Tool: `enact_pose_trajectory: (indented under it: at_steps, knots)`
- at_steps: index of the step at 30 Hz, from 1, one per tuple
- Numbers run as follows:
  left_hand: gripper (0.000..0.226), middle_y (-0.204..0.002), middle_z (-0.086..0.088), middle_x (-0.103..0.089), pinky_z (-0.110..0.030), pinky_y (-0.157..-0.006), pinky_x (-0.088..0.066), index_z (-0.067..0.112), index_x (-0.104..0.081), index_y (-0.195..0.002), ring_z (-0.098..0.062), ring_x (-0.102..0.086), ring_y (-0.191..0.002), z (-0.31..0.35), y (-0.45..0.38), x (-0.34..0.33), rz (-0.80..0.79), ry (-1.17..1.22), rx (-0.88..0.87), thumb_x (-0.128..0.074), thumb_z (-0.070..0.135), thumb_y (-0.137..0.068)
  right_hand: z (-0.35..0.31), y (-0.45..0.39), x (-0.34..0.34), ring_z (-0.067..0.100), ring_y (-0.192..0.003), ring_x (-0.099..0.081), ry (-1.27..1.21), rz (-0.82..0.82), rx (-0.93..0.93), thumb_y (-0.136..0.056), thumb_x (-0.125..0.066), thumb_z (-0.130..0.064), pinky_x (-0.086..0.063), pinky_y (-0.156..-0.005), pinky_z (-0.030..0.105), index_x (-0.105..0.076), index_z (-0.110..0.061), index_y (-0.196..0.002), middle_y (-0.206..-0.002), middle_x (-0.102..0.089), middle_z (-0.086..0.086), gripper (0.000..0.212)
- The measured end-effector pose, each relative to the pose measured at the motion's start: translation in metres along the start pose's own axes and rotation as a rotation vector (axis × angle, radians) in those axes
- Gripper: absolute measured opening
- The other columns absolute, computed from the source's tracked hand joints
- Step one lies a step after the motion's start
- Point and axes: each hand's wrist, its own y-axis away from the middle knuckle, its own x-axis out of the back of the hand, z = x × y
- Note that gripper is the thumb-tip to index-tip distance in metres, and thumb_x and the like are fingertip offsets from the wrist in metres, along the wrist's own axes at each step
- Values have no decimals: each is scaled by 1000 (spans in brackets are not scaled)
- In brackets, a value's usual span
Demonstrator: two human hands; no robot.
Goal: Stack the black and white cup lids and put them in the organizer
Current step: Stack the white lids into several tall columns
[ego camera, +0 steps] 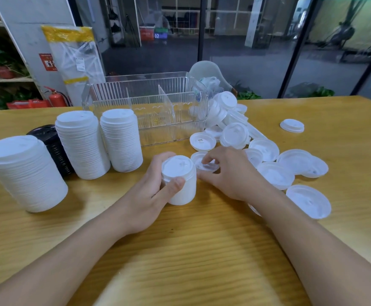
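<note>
The left hand (156,193) is gripping a short white stack (180,182), upright, near the table's (180,250) middle. The right hand (226,173), fingers curled, is pinching a loose lid (204,162) lying just right of the stack, so it is the nearer hand. More lids (268,155) are lying toward the right edge; the organizer (147,107) is standing at the far edge. No lid writing is legible; a distant sign (160,36) reads "02".

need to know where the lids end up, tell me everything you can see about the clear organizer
The clear organizer is a ribbed, see-through plastic bin with rounded corners and an upright clear divider. It stands upright at the back of the wooden table, behind the white lid stacks. No lids show inside. Loose white lids lean against its right end. Neither hand touches it.
</note>
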Motion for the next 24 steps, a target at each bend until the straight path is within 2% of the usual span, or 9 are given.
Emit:
enact_pose_trajectory:
  at_steps: [2, 6, 9, 12, 15, 17, 20, 24]
  knots:
    - [65, -142, 30, -54, -10, -96, -44, 44, -28, -158, 0, -57, -130, 0, 0, 0, -1, -2, -1, -51, 71, -104, -4, 0, -5, 12, -104, -56, 15, 38, 21, -89, -78, -64, -37, -104, 37, -71, -28, -108, -110, -67, -12, 41]
    - [71, -142, 40, -52, -16, -103, -43, 47, -28, -161, 6, -54, -135, 1, 1, 2, 12, -3, -5, -57, 74, -102, -7, 1, -4, 12, -105, -57, 53, 28, 53, -97, -75, -54, -38, -107, 38, -65, -28, -135, -114, -66, -14, 48]
    - [87, -151, 36, -51, -24, -113, -42, 51, -26, -164, 9, -49, -142, 1, 2, 2, 21, 8, -16, -61, 84, -92, -7, 2, 0, 9, -99, -57, -2, 4, 50, -100, -74, -44, -47, -102, 35, -59, -30, -147, -113, -65, -17, 51]
    - [90, -153, 36, -52, -30, -119, -41, 49, -29, -166, 8, -48, -146, 2, 2, 3, 46, 72, -31, -64, 83, -90, -6, 2, 4, 5, -90, -62, -140, 42, 27, -102, -72, -37, -51, -86, 22, -60, -32, -147, -108, -66, -18, 47]
    - [77, -157, 28, -54, -43, -126, -41, 49, -38, -164, 2, -49, -149, 2, 2, 5, 91, 147, -36, -60, 78, -95, -6, 1, 11, 4, -86, -64, -358, 118, -19, -104, -72, -32, -50, -77, 12, -65, -36, -140, -107, -67, -15, 37]
    - [72, -157, 24, -56, -48, -129, -38, 48, -42, -163, -1, -48, -151, 2, 1, 6, 117, 172, -41, -58, 75, -98, -6, 0, 15, 7, -84, -65, -475, 148, -16, -104, -72, -26, -52, -77, 13, -67, -35, -137, -106, -68, -12, 34]
    - [70, -157, 24, -57, -51, -130, -34, 47, -44, -162, -3, -46, -154, 2, 0, 7, 126, 169, -51, -58, 74, -99, -5, -2, 17, 10, -86, -67, -516, 183, -3, -105, -71, -21, -54, -80, 20, -69, -39, -135, -104, -70, -9, 35]
    - [77, -161, 26, -54, -52, -131, -32, 47, -42, -164, -1, -43, -155, 2, 1, 8, 112, 170, -56, -59, 80, -96, -8, -2, 22, 26, -94, -75, -782, 184, -1, -107, -64, -6, -64, -91, 37, -73, -36, -135, -111, -70, 10, 41]
